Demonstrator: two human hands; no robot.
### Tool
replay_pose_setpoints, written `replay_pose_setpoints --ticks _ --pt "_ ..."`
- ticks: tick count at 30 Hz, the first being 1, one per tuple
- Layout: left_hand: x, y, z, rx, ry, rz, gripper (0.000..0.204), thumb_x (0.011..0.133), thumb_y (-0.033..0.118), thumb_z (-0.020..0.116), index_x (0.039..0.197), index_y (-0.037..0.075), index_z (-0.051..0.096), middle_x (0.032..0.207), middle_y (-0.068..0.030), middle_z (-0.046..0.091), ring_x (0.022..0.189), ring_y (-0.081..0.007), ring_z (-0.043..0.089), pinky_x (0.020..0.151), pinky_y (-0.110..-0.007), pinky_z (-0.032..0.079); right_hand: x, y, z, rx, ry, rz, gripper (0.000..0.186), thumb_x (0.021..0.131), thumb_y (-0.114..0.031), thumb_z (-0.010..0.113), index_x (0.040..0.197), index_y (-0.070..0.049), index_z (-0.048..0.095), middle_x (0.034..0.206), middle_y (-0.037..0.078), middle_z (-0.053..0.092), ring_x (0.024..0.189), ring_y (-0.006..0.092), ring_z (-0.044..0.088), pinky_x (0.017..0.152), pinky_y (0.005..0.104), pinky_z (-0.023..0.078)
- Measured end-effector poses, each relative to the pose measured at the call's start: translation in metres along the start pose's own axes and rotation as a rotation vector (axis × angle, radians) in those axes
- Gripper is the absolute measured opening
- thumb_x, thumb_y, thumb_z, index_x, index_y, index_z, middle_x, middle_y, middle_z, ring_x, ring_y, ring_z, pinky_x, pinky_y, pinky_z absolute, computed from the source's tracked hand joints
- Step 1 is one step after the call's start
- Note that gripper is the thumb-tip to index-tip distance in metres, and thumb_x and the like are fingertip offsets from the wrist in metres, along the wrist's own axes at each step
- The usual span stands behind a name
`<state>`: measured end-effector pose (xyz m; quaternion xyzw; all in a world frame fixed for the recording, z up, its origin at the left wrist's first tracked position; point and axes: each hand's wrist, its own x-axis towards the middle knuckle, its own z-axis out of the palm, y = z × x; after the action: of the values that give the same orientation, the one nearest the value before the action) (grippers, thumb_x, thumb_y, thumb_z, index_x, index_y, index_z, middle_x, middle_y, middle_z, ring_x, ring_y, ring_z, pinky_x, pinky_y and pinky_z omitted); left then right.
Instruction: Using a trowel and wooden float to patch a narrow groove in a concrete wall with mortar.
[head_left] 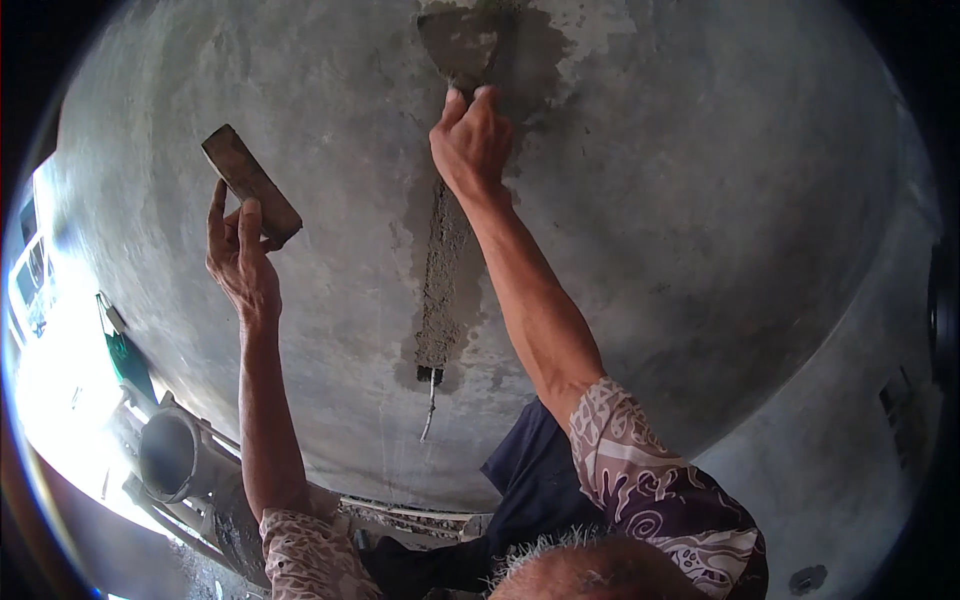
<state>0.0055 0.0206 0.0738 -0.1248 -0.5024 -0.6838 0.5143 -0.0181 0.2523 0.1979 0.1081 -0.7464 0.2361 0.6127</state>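
Note:
My right hand (472,140) grips a putty knife (462,42) by its handle, its wide blade against a damp patch high on the grey cement wall (680,190). Below that hand runs a vertical strip of rough, wet mortar (440,285), with darker damp wall along both sides. At the strip's lower end is a small dark hole, from which a thin pale cable (431,410) hangs. Off to the left, my left hand (242,255) holds a small rectangular board (252,180) between thumb and fingers, tilted in front of the wall.
A round, open-mouthed container (170,455) lies at the lower left, beside something green (128,362). Strong light comes in at the left edge. Another grey wall stands on the right, with a dark rectangular recess (897,410). Rubble lies along the wall's foot.

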Motion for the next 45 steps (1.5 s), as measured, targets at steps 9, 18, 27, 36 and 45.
replay_pose_setpoints --ticks 9,18,27,36,45 --pt "-0.006 0.014 0.003 -0.020 -0.008 -0.018 0.071 0.092 0.042 0.067 0.144 -0.002 0.046 0.091 -0.0104 0.071 0.081 -0.0173 0.069 0.064 -0.031 0.059 0.027 -0.004 0.011 0.029 0.044 0.174 0.028 0.096 -0.017 0.055 0.086 0.008 0.053 0.074 0.030 0.065 0.079 0.0468 0.067 0.073 0.0518 0.051" --pt "-0.004 0.007 0.001 -0.025 0.003 -0.034 0.067 0.094 0.036 0.066 0.145 0.000 0.044 0.092 -0.0102 0.072 0.082 -0.0179 0.070 0.064 -0.032 0.060 0.022 0.005 0.017 0.058 0.052 0.131 0.028 0.097 -0.016 0.054 0.098 0.012 0.049 0.082 0.033 0.064 0.079 0.0471 0.068 0.072 0.0522 0.054" --pt "-0.003 0.007 -0.001 -0.009 0.004 -0.027 0.064 0.095 0.034 0.064 0.145 0.000 0.044 0.092 -0.0120 0.073 0.082 -0.0207 0.072 0.065 -0.034 0.062 0.016 0.009 0.012 0.080 0.092 0.194 0.029 0.097 -0.017 0.054 0.098 0.012 0.048 0.084 0.035 0.064 0.081 0.0473 0.068 0.073 0.0517 0.054" --pt "-0.002 0.001 -0.001 0.014 0.007 -0.025 0.063 0.095 0.034 0.064 0.144 0.000 0.045 0.092 -0.0128 0.073 0.082 -0.0214 0.072 0.064 -0.034 0.062 0.001 0.008 0.009 0.137 0.002 0.265 0.031 0.098 -0.018 0.053 0.101 0.012 0.046 0.079 0.033 0.064 0.078 0.0483 0.068 0.072 0.0528 0.054" --pt "-0.002 0.011 -0.003 0.076 -0.015 -0.084 0.068 0.093 0.038 0.063 0.145 -0.002 0.043 0.089 -0.0106 0.070 0.085 -0.0190 0.068 0.070 -0.034 0.057 -0.019 0.013 0.018 0.131 0.024 0.233 0.028 0.098 -0.017 0.054 0.096 0.010 0.046 0.071 0.028 0.064 0.070 0.0464 0.067 0.066 0.0526 0.054"
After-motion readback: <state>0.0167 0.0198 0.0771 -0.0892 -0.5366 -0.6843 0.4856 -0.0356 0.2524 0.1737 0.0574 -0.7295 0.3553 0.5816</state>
